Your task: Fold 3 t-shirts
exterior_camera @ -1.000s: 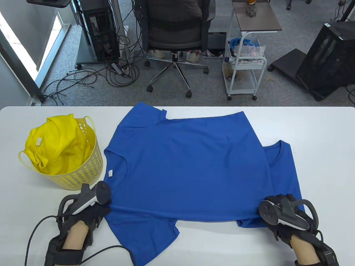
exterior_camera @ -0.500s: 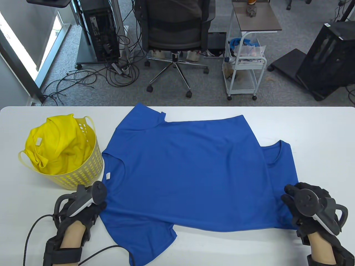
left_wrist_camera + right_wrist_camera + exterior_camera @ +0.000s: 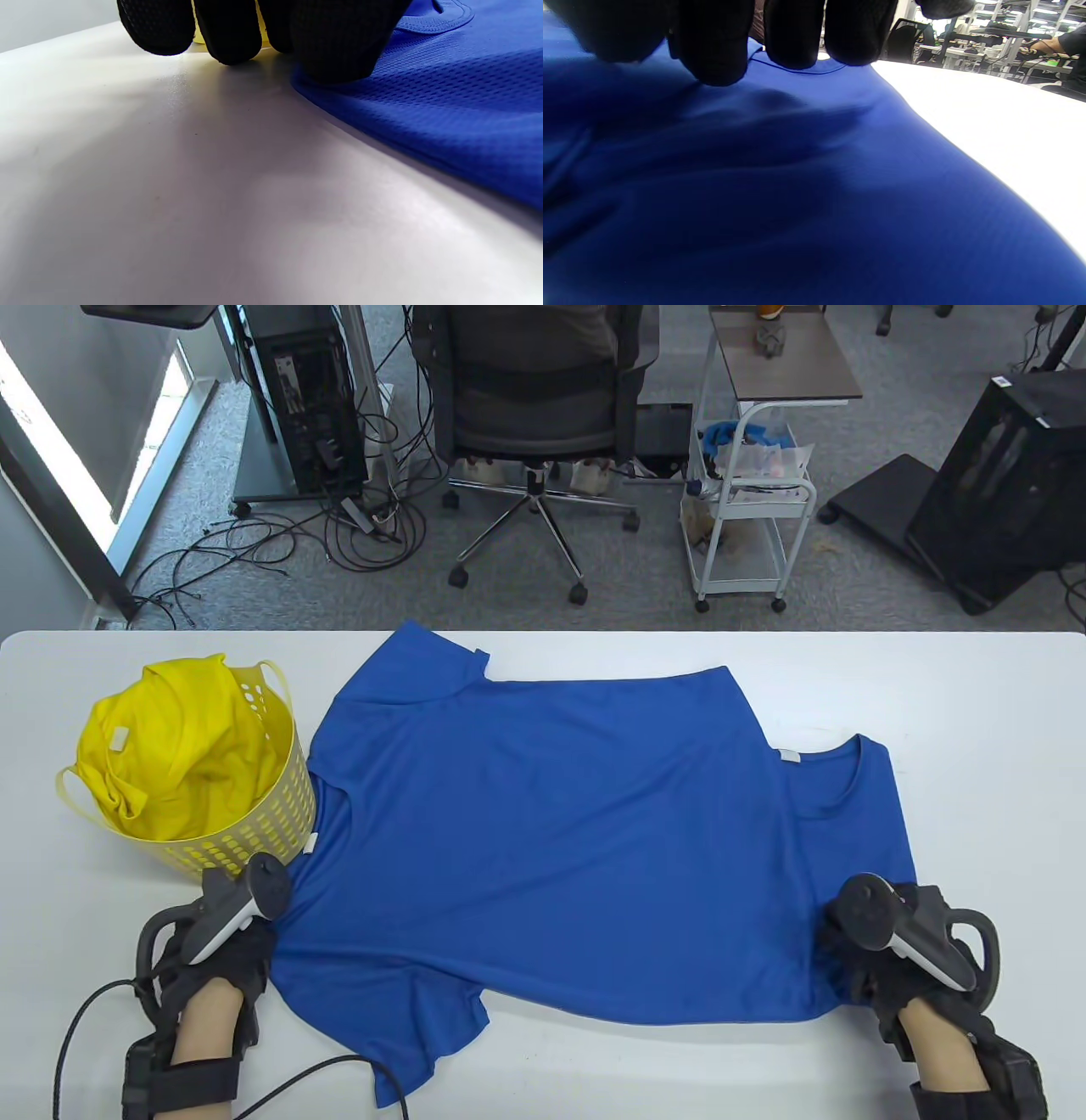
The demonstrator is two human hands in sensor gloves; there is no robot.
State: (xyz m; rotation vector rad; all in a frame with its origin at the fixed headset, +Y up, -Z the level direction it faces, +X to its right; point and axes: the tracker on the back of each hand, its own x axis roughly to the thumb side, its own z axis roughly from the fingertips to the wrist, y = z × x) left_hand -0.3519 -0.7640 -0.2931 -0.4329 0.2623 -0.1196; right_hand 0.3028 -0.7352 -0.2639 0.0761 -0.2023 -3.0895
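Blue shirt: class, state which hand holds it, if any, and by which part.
Left hand holds the blue shirt at its shoulder edge; right hand lies on its hem corner, grip hidden.

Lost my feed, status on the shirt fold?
Left hand grips blue shirt at shoulder; right hand on its hem corner. Shirt spread flat, overlapping second blue shirt. Yellow basket touches collar.

- Left hand [image 3: 222, 963]: black textured sensor glove; grey-and-white tracker with ring guard strapped to its back.
- Black wrist strap [image 3: 180, 1079] with a black cable [image 3: 335, 1063] trailing from it.
- Right hand [image 3: 891, 963]: matching black glove, tracker and dark wrist strap.
- Fingertips [image 3: 229, 34]: knitted, dotted weave.
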